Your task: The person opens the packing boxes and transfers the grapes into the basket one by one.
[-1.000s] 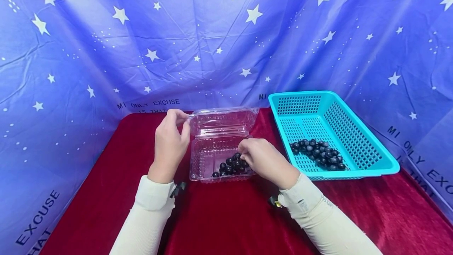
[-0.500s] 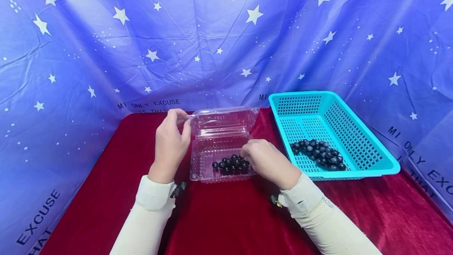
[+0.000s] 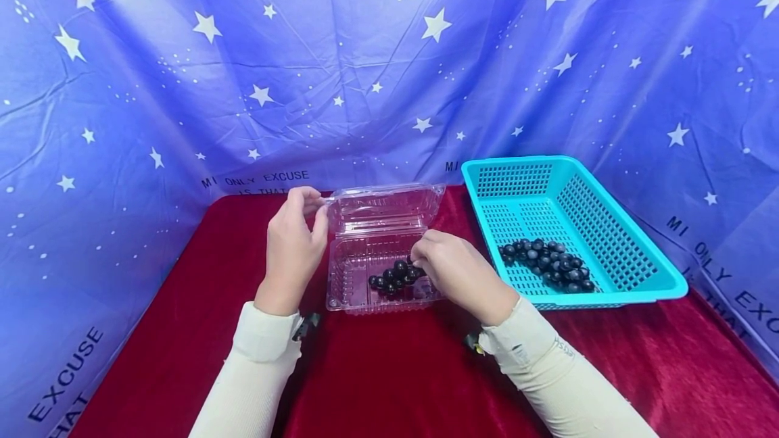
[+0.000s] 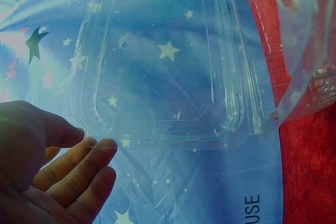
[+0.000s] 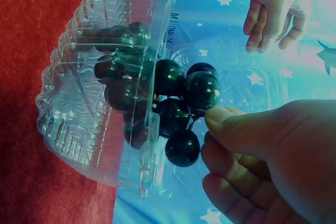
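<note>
A clear plastic clamshell box point(image 3: 343, 259) stands on the red cloth, its lid point(image 3: 386, 211) raised at the back. The left hand point(image 3: 293, 245) pinches the lid's left corner between thumb and fingers, as the left wrist view shows too. Over the right side of the box, the right hand point(image 3: 462, 272) pinches the stem of a bunch of dark grapes point(image 5: 173, 116). Most of that bunch hangs inside the box, seen through its wall in the right wrist view; some grapes show above the rim, close to the thumb point(image 5: 226, 119).
A turquoise plastic basket point(image 3: 608, 299) stands to the right, close to the right forearm. Another bunch of dark grapes point(image 3: 548, 263) lies in its near part. Behind the table hangs a blue star-printed curtain point(image 3: 365, 53).
The right hand dipped slightly, then rose a little with the grapes, and the bunch shifted and turned within the box. The left hand and lid have stayed put.
</note>
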{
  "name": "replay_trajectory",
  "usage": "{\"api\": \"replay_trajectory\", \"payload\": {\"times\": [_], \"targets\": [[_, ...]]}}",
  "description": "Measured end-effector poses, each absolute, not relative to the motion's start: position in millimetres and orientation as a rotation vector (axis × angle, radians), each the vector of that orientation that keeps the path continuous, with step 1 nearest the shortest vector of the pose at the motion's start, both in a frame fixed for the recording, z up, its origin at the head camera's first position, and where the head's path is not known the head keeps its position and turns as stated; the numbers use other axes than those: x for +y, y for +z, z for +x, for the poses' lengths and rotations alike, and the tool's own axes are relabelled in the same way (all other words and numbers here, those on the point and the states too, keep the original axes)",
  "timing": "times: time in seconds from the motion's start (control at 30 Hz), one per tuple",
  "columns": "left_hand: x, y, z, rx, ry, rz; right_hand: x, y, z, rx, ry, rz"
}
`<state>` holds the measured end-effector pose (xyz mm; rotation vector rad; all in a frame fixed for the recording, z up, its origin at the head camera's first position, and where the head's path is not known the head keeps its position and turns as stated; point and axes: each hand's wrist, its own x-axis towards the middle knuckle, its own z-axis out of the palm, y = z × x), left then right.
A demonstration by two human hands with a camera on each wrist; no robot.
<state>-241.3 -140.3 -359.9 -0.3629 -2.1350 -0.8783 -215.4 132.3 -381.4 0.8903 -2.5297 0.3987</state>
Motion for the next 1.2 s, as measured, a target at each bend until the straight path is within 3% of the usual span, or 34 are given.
{"api": "replay_trajectory", "payload": {"times": [1.2], "targets": [[-140.1,-360.2,-241.3,-2.156,-0.867,-0.351,144.1,-347.4,-201.1,-2.417,0.512,0.847]]}}
